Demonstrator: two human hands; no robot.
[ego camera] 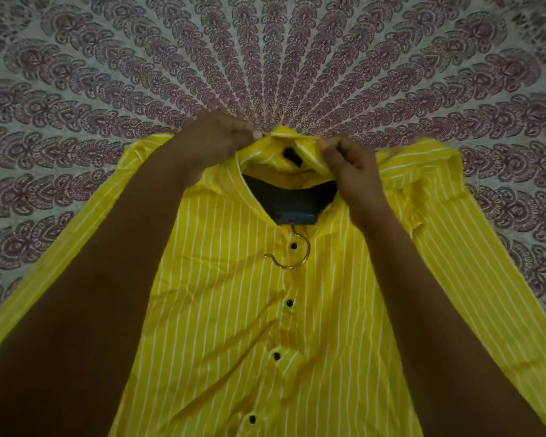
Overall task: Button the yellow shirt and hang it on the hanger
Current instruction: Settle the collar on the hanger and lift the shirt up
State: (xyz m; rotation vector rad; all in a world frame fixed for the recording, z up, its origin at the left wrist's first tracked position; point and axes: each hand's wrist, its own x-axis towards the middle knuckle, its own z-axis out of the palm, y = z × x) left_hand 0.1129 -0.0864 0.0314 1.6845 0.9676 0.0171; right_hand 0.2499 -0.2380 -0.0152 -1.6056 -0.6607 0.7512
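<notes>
Your left hand and right hand pinched the collar at 12 o'clock. The buttoned yellow shirt ran toward 6 on the patterned sheet, with the hanger inside.

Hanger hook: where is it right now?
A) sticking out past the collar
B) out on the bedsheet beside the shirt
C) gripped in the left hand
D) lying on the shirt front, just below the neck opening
D: the metal hook lies on the buttoned front of the yellow shirt, just below the neck opening, while the left hand and right hand pinch the collar.
</notes>
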